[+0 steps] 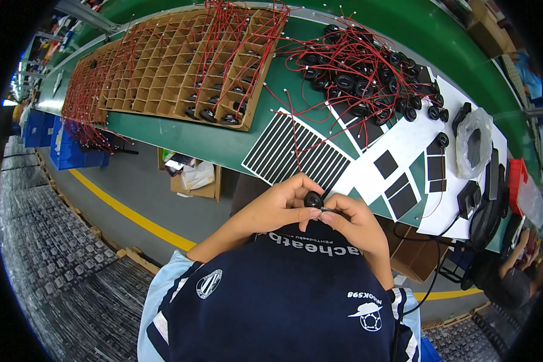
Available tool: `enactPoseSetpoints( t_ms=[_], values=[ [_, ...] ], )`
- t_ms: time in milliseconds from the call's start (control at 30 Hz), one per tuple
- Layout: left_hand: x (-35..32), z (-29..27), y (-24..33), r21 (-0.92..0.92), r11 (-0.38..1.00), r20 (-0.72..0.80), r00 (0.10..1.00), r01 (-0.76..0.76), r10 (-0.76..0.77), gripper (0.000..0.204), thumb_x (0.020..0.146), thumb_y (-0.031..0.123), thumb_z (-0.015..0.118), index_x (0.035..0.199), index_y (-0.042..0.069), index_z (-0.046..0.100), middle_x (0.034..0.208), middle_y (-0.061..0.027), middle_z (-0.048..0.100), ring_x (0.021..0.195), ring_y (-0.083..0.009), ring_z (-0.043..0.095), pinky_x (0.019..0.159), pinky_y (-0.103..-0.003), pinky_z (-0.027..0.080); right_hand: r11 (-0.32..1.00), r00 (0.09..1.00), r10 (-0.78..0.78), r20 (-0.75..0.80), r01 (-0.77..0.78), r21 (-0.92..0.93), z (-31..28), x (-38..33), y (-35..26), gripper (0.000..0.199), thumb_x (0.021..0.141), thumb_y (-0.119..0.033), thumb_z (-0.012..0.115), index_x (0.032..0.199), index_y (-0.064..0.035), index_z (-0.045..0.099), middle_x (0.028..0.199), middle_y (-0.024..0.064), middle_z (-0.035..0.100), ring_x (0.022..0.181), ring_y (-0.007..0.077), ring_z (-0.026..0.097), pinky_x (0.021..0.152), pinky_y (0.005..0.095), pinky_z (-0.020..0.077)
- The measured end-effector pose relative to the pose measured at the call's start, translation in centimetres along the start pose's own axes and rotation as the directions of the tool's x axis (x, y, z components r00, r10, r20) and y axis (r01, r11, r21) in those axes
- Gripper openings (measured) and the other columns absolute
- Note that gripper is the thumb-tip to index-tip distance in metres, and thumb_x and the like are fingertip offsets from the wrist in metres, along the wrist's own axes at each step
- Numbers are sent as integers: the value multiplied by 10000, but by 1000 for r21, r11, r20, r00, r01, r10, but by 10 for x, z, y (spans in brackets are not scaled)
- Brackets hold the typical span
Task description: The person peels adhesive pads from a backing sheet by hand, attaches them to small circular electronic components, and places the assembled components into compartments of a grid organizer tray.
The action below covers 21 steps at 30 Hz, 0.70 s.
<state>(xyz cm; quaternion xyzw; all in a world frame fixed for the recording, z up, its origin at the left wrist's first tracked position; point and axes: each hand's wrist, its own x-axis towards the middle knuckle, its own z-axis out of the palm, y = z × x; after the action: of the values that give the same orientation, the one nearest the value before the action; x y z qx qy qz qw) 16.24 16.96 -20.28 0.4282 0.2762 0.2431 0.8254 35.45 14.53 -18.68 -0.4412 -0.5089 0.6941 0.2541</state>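
Observation:
Close in front of my chest, at the table's near edge, both hands meet over a small round black speaker (313, 200). My left hand (283, 204) is closed round it, with the thumb and fingertips at its rim. My right hand (355, 222) is pinched right beside it, thumb and forefinger together; a thin dark piece shows there, too small to name. Just beyond my hands lies a white sheet with black adhesive strips (295, 148). A heap of similar black speakers with red wires (359, 75) covers the table beyond that.
At the far left stands a cardboard tray with dividers (157, 66), some cells holding speakers. A clear plastic-wrapped roll (473, 143) stands at the right. White sheets with black squares (398, 196) lie between. A cardboard box (419, 253) sits below the table edge; another person (513, 277) is at far right.

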Motion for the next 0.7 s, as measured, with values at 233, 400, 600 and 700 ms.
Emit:
enactPoseSetpoints(
  t_ms=[233,400,600,700],
  values=[
    [0,2,8,35,999,-37,999,-22,23,321,829,44,496,1133,-1,404,839,-61,542,629,-94,528,594,-202,424,997,998,-58,-33,60,45,2,0,2,139,822,-125,516,774,6,523,651,-3,470,606,50,397,540,197,325],
    [1,2,7,-82,995,-51,997,-58,54,284,842,64,488,1107,4,406,820,-68,542,613,-98,534,593,-202,430,981,992,-124,-17,125,151,-1,0,0,260,875,-176,392,810,27,541,652,18,458,606,87,391,570,217,334],
    [1,4,8,-149,988,-53,998,-41,33,266,851,86,490,1089,10,401,794,-64,541,599,-98,546,585,-197,429,977,994,-98,-39,104,186,0,-1,-1,341,831,-221,352,751,50,542,707,80,493,660,133,389,637,245,315],
    [-1,4,8,-137,990,-58,998,-37,29,264,852,88,487,1089,10,401,794,-64,542,600,-99,547,586,-198,430,975,989,-148,-21,150,165,-1,0,-2,264,872,-148,354,798,36,529,697,41,461,636,117,406,619,232,341]
  ],
)
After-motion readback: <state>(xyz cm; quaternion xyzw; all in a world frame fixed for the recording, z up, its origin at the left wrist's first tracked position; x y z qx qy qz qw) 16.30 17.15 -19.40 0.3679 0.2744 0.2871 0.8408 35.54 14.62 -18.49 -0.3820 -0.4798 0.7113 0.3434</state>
